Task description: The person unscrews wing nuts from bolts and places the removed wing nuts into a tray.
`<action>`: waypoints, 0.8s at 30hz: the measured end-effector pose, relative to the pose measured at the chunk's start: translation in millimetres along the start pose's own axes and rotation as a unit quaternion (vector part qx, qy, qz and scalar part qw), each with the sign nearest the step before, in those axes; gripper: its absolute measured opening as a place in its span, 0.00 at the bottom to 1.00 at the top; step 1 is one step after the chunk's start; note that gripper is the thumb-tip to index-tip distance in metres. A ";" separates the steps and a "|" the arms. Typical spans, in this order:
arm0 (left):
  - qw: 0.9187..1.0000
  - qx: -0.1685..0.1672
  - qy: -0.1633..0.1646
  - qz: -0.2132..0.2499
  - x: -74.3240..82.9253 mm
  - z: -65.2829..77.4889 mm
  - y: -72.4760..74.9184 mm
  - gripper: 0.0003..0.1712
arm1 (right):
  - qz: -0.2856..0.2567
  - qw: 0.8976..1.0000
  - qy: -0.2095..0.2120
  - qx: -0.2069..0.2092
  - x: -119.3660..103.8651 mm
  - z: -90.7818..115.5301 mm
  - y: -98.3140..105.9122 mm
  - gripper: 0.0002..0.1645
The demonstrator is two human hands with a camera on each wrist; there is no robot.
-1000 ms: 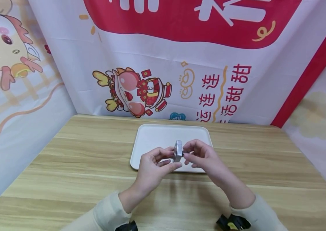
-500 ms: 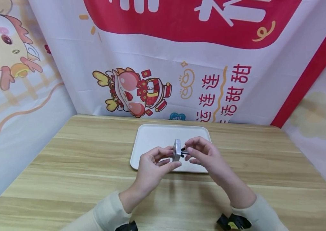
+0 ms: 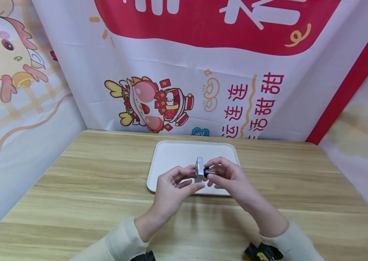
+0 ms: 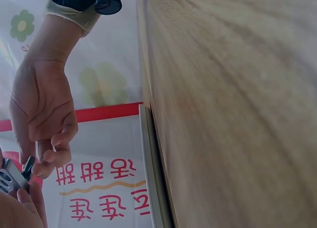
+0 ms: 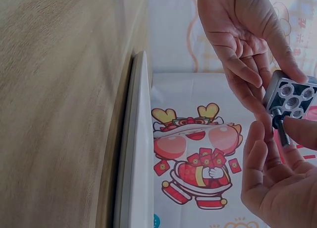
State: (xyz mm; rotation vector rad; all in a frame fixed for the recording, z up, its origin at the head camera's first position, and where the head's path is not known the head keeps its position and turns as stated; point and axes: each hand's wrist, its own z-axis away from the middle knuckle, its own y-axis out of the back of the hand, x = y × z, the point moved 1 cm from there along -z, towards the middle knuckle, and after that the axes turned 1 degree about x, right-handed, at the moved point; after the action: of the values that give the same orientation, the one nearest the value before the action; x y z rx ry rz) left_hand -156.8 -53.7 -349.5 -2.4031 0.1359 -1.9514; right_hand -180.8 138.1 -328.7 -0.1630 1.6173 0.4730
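In the head view my left hand grips a small silver metal block between thumb and fingers, held on edge above the tray. Its face, seen in the right wrist view, has several round holes, one in the middle. From one corner hole sticks out a threaded bolt with a black wing nut on it near the block. My right hand pinches the wing nut with thumb and fingertips, its other fingers curled below. In the left wrist view the block is partly cut off by the frame's edge.
A white rectangular tray lies on the wooden table under the hands. Printed cloth hangs behind the table's far edge and along both sides. Black wrist straps sit at the cuffs.
Half a second ago the right fingers had drawn back to the right, baring the wing nut; now they are back round it, close to the block. The left hand and block have hardly moved.
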 end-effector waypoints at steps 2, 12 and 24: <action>1.000 0.001 0.001 0.003 0.4 0.4 -0.1 0.19 | 0.005 1.000 0.010 0.004 -0.4 0.4 -0.6 0.16; 1.000 0.003 -0.001 0.014 1.8 0.9 -0.4 0.19 | 0.027 0.999 0.042 -0.014 -1.2 1.9 -1.0 0.13; 1.000 0.002 0.002 0.008 1.8 1.0 -0.4 0.19 | 0.008 1.000 0.013 -0.018 -0.1 -0.2 2.6 0.15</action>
State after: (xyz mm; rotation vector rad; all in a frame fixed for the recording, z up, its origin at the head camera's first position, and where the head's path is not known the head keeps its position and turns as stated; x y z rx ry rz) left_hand -155.5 -53.5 -347.9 -2.3873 0.1501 -1.9484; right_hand -182.0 140.3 -328.0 -0.1838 1.6380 0.5146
